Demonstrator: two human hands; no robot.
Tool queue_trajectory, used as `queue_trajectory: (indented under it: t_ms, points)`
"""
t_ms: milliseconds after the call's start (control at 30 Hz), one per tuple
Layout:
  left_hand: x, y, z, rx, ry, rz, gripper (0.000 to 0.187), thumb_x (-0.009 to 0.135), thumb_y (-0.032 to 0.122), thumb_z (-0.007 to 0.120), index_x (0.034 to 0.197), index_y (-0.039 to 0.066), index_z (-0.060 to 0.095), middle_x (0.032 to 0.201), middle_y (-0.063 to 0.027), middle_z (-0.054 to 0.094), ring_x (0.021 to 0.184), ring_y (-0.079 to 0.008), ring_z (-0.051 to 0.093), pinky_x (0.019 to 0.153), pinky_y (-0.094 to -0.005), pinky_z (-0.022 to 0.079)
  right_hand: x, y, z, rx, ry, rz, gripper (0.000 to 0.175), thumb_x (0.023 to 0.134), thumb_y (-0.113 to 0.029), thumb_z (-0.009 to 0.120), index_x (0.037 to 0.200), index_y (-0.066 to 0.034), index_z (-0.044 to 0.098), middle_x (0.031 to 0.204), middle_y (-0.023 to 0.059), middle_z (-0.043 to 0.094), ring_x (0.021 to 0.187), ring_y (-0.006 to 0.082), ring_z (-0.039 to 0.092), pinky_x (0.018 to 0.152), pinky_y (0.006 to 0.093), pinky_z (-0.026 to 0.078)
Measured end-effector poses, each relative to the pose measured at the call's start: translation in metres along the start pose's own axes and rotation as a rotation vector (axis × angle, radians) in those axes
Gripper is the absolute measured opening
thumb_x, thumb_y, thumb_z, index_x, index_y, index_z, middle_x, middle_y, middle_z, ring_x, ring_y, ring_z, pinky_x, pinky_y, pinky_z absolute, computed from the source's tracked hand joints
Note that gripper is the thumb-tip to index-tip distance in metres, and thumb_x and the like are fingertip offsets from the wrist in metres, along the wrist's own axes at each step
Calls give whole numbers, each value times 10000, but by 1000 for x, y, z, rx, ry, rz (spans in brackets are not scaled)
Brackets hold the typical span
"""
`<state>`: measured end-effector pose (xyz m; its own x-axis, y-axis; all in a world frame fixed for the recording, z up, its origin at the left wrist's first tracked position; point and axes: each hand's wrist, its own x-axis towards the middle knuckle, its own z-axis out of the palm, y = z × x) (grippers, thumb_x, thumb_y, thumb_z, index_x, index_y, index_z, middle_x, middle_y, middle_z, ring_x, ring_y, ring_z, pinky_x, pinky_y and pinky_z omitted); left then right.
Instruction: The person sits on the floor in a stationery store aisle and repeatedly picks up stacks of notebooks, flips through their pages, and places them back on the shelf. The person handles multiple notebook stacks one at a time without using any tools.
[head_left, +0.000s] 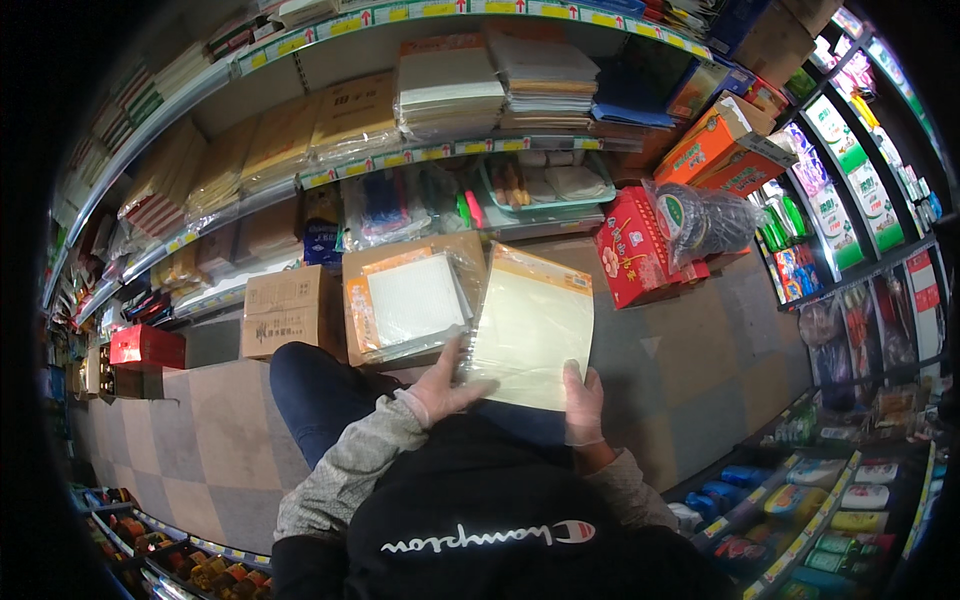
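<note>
A cream paper pad (532, 337) with an orange floral header strip, in clear plastic wrap, is held tilted above my lap. My right hand (583, 405), in a clear thin glove, grips its lower right edge with the thumb on top. At the lower left corner is my left hand (441, 386), also gloved. Its thumb lies over the wrap and its index finger stretches beside the pad's edge; the other fingers are hidden. Left of the pad, a wrapped white lined paper pad (416, 304) with an orange border lies on a cardboard box (469, 251).
A closed carton (283, 313) stands beside my knee. Stacked paper pads (450, 82) and brown packets (352, 112) fill the shelf ahead. A red box (634, 247) and a plastic-wrapped dark roll (705, 221) stand right. Shelves of bottles (217, 574) lie behind me.
</note>
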<state>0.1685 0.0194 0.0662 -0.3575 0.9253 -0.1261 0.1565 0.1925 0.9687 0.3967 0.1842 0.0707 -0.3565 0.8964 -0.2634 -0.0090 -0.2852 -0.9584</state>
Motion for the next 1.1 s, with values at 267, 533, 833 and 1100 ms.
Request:
queue_trajectory:
  t_ms: [267, 533, 833, 1100]
  points:
    - [54, -41, 17, -211, 28, -279, 442, 1103, 238, 630, 1443, -35, 555, 1285, -66, 676, 1133, -137, 604, 1007, -296, 507, 3, 13, -9, 13, 2, -37, 295, 1080, -313, 676, 1079, -18, 663, 1013, 14, 677, 917, 87, 590, 823, 285, 509]
    - [44, -65, 17, -192, 206, -300, 569, 1120, 440, 515, 1423, -36, 593, 1281, -201, 712, 1205, -315, 643, 1113, -389, 465, 5, 18, -13, -33, -15, -95, 361, 1133, -377, 581, 1081, -24, 630, 992, -9, 634, 913, 76, 553, 837, 276, 502]
    - [27, 10, -23, -626, 48, -349, 916, 1035, 559, 633, 1704, 92, 217, 1549, -185, 510, 1304, -287, 560, 1067, -435, 486, 9, 29, -15, 53, -34, -61, 340, 1143, -363, 568, 1041, -43, 621, 978, -22, 625, 898, 55, 540, 814, 255, 497]
    - [37, 1, 11, -333, -48, -354, 734, 1006, 254, 777, 1584, -17, 415, 1468, -154, 607, 1293, -223, 600, 1136, -356, 466, 10, 30, -16, 115, -63, -71, 348, 1151, -349, 547, 1083, -23, 644, 1007, -6, 656, 904, 74, 568, 839, 271, 511]
